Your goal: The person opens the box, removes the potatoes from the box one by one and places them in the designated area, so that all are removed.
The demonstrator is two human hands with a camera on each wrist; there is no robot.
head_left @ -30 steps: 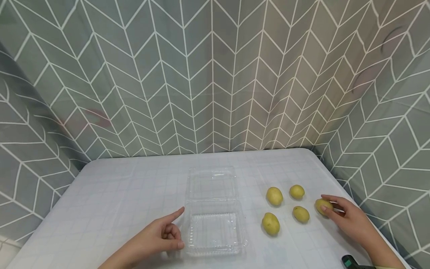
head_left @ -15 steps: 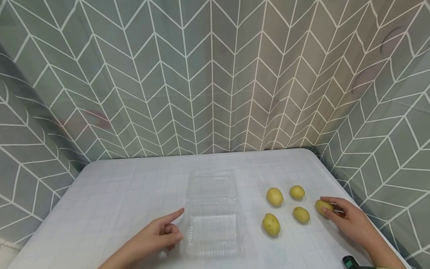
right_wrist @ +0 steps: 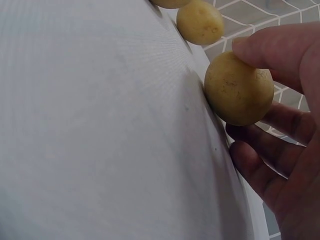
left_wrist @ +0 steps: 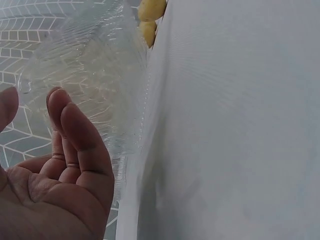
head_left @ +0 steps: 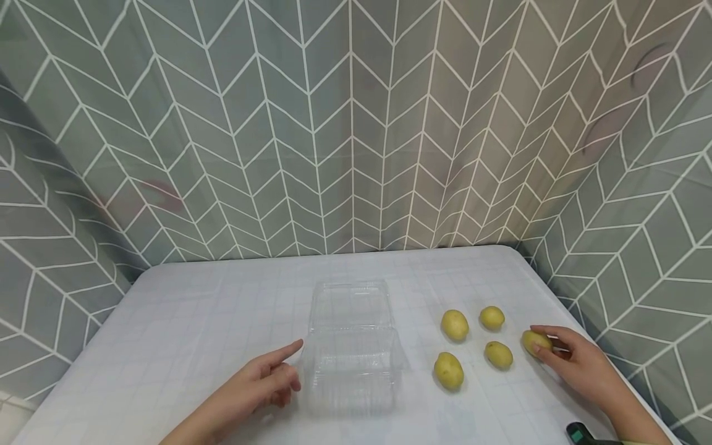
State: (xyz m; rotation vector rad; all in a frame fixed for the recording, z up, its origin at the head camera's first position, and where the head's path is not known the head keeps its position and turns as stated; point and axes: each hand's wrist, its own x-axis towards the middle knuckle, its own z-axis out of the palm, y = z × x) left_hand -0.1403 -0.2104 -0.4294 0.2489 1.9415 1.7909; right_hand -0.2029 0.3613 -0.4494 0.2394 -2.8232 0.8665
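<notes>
A clear plastic clamshell container (head_left: 353,364) lies unfolded in the middle of the table, its lid (head_left: 351,304) toward the back. The base looks tilted. At its left side is my left hand (head_left: 247,386), index finger extended; contact is unclear. In the left wrist view, a gap separates the thumb from the loosely bent fingers (left_wrist: 85,135), with the plastic behind. My right hand (head_left: 581,361) holds a lemon (head_left: 536,341) at the right between thumb and fingers, still low at the table. The right wrist view shows the thumb on top of that lemon (right_wrist: 237,90).
Several other lemons lie between the container and my right hand: one at back left (head_left: 455,325), one at back right (head_left: 492,317), one in front (head_left: 448,371), one nearest the hand (head_left: 499,355). A patterned curtain (head_left: 350,123) surrounds the white-covered table (head_left: 222,309).
The container's base has tilted and its lid has shifted slightly. My left hand's lower fingers and thumb have drawn back and up a little. The right hand and lemons stay nearly still.
</notes>
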